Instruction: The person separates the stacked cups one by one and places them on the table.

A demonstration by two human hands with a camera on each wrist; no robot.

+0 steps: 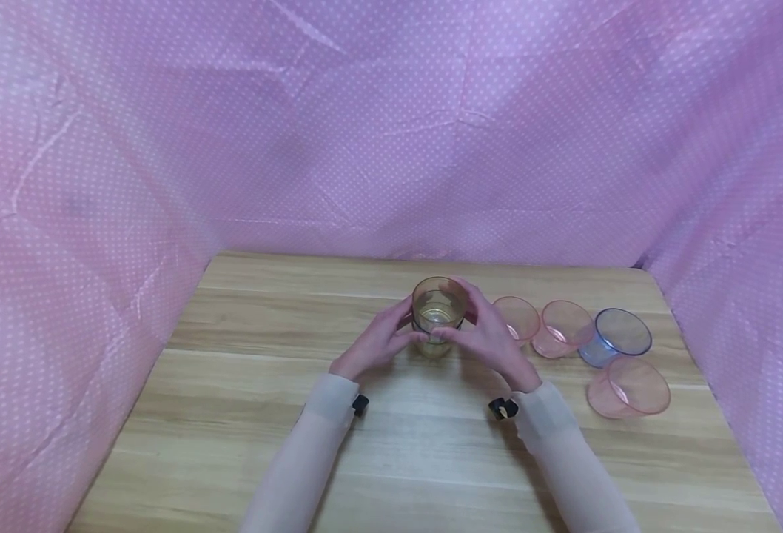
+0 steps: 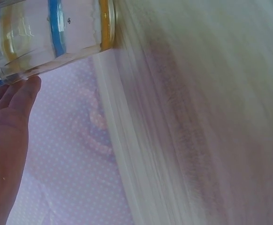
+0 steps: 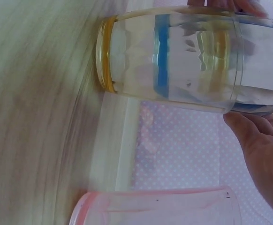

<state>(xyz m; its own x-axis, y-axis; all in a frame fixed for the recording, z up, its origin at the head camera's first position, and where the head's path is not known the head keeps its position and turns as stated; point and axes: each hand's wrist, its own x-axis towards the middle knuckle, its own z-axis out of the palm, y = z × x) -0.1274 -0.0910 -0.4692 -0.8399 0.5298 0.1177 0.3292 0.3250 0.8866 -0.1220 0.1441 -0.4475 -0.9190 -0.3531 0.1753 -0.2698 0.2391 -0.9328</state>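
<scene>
A stack of clear tumblers stands between both hands, nested upright with a yellow-tinted tumbler on top. In the right wrist view, the stack shows a gold base band, a blue band and a yellowish band further up. My left hand curves round its left side, thumb toward the front. From the right, my right hand grips it with the thumb in front and fingers behind. Only part of the stack shows in the left wrist view, with fingertips at its upper part.
Right of the stack stand a pink tumbler, another pink one and a blue one in a row. One more pink tumbler sits nearer the front. Pink dotted cloth surrounds the wooden table at back and sides.
</scene>
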